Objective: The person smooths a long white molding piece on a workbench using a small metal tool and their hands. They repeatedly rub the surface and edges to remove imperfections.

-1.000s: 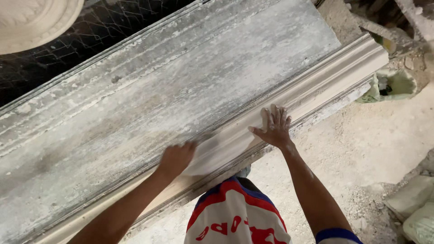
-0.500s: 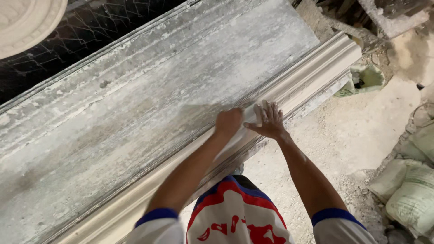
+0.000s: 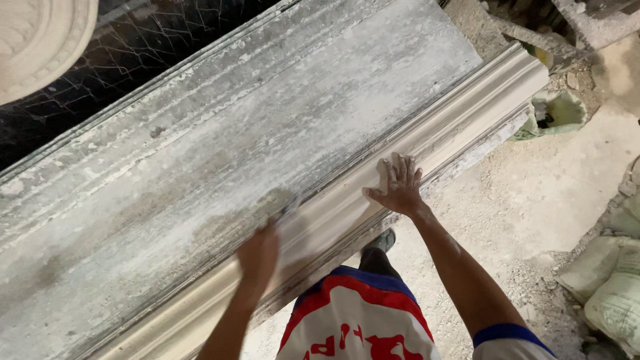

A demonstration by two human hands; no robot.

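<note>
A long cream plaster cornice moulding [image 3: 347, 200] lies along the near edge of the grey, plaster-streaked workbench [image 3: 220, 147]. The right hand [image 3: 398, 187] presses flat on it, fingers close together. The left hand [image 3: 260, 250] is motion-blurred over the moulding; its grip cannot be determined.

The left hand [image 3: 259, 255] is smeared by motion blur, so its fingers cannot be told apart, nor whether they grip anything; a small pale streak just above it is too blurred to identify. The long cream plaster cornice moulding [image 3: 460, 123] runs out of view at the bottom-left edge, and the left forearm covers part of it. The grey plaster-crusted desk [image 3: 200, 167] is cut off on the left and at the top. The round cream plaster medallion [image 3: 40, 40] shows only a segment in the top-left corner. The pale woven sacks [image 3: 610, 293] at the right edge are cropped. One dark shoe [image 3: 381, 240] peeks out beneath the moulding, mostly hidden.
</note>
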